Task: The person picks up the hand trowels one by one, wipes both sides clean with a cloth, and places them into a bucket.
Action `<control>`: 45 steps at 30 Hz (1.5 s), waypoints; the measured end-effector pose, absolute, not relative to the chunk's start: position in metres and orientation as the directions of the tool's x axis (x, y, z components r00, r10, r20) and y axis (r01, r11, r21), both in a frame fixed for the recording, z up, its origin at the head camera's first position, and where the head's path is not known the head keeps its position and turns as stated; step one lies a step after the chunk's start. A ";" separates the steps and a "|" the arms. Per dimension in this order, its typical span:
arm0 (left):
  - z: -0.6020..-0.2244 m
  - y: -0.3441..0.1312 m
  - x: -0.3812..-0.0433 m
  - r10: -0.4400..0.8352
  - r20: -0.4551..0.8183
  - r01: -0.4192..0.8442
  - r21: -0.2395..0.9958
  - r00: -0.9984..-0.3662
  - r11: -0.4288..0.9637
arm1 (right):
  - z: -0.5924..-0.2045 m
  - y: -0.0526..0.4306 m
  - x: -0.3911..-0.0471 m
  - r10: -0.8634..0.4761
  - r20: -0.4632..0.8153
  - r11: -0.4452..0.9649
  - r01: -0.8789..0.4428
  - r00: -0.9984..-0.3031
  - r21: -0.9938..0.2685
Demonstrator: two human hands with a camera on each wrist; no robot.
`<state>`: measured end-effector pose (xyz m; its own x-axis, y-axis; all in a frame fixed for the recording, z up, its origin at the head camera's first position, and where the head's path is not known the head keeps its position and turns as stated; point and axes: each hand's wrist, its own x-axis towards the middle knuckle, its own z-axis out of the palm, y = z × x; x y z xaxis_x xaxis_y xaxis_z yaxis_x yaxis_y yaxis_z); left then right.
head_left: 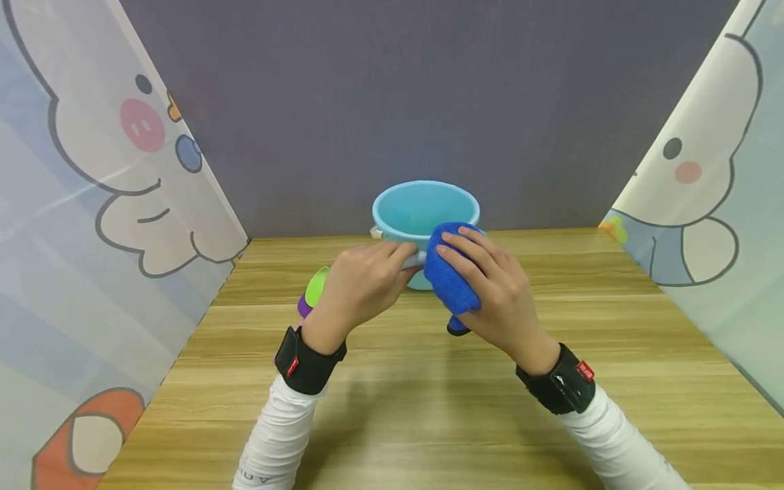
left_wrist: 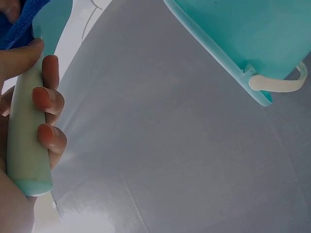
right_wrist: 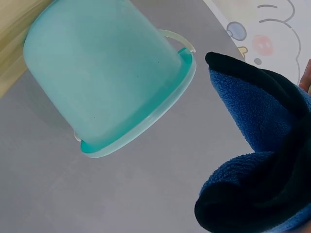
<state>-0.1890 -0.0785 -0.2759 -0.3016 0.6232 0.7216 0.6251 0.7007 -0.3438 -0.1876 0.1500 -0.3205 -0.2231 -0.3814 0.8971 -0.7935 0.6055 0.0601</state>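
Observation:
My left hand (head_left: pixel 370 279) grips the pale green handle (left_wrist: pixel 26 141) of what looks like a toy shovel. Its flat teal head (left_wrist: pixel 54 22) shows partly in the left wrist view; the rest is hidden by a fluffy blue cloth (head_left: pixel 450 275) with dark edging. My right hand (head_left: pixel 499 286) holds this cloth bunched around the head, with the fingers bent over it. Part of the cloth hangs down below the right hand. Just behind both hands, a light blue bucket (right_wrist: pixel 102 73) stands upright on the table, apart from the cloth in the right wrist view.
Left of my left forearm lie a lime green item (head_left: pixel 316 286) and a purple item (head_left: pixel 303 305), partly covered by the arm. The wooden table (head_left: pixel 612 327) ends at a grey back panel (head_left: pixel 306 122). Cartoon-printed sheets (head_left: pixel 73 224) border both sides.

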 end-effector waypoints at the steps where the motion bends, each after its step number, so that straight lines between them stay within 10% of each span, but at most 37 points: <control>1: -0.276 -0.079 -0.189 0.622 0.722 0.624 -0.343 -0.304 0.702 | -0.320 0.150 -0.188 -0.380 0.897 0.603 -0.796 -0.226 0.055; 45: -0.272 -0.091 -0.190 0.557 0.770 0.638 -0.263 -0.313 0.723 | -0.316 0.176 -0.208 -0.247 0.875 0.693 -0.707 -0.417 -0.142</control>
<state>-0.1905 -0.0914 -0.2721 -0.3131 0.5566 0.7695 0.6384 0.7232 -0.2633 -0.2082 0.1764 -0.3160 -0.4174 -0.2465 0.8746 -0.7071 0.6927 -0.1422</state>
